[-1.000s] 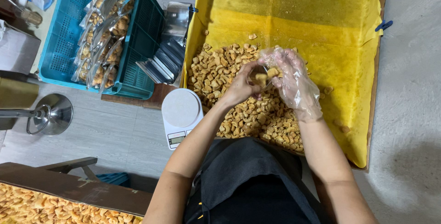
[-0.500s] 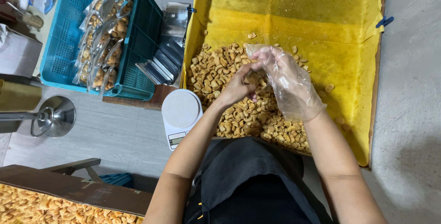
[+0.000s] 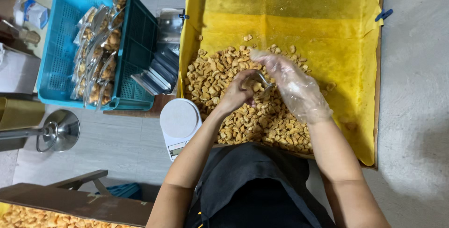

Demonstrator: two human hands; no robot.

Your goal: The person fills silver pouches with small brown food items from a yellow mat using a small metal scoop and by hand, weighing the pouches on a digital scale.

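Both hands lowered into yellow-lined tray (image 3: 290, 3) of snack pieces (image 3: 243, 116), gripping clear bag (image 3: 262, 81).

Golden-brown snack pieces (image 3: 243, 116) lie heaped on yellow cloth (image 3: 290, 17).

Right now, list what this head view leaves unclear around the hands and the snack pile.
- What the left hand grips: only a thin shiny bit shows; the fingers hide the rest.
- Right hand: its clear glove blurs the fingers.
- Scale: display too small to make out.
- Bags in the blue crate: overlapping, uncountable.
- Second snack tray: cut off by the bottom edge.
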